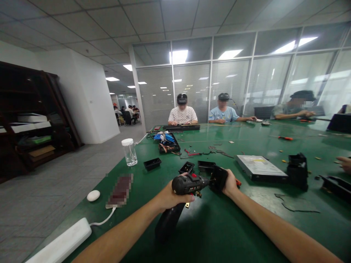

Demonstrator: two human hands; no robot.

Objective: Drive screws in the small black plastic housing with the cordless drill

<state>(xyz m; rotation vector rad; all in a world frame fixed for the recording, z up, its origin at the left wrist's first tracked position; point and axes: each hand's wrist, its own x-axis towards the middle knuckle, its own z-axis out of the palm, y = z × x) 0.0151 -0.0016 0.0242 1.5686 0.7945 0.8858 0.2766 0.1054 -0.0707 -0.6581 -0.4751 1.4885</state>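
Observation:
My left hand [168, 199] is wrapped round the grip of a black cordless drill [184, 185] with a red switch on top. The drill lies level, chuck pointing right, and its tip meets a small black plastic box [218, 178]. That box is tilted up in my right hand [231, 183], fingers closed on its right side; the exact contact of the bit is too small to make out. Small brass parts [187, 205] show on the table below the drill. Just beyond stand a black open box [187, 167] with bits inside and another black box [206, 166].
On the green table [233, 233] are a black tray [152, 164], a clear jar [129, 152], a phone [120, 190] on a white cable, a white power strip [63, 241], a silver disc drive [261, 168] and a pile of wires [166, 138]. Several people sit opposite.

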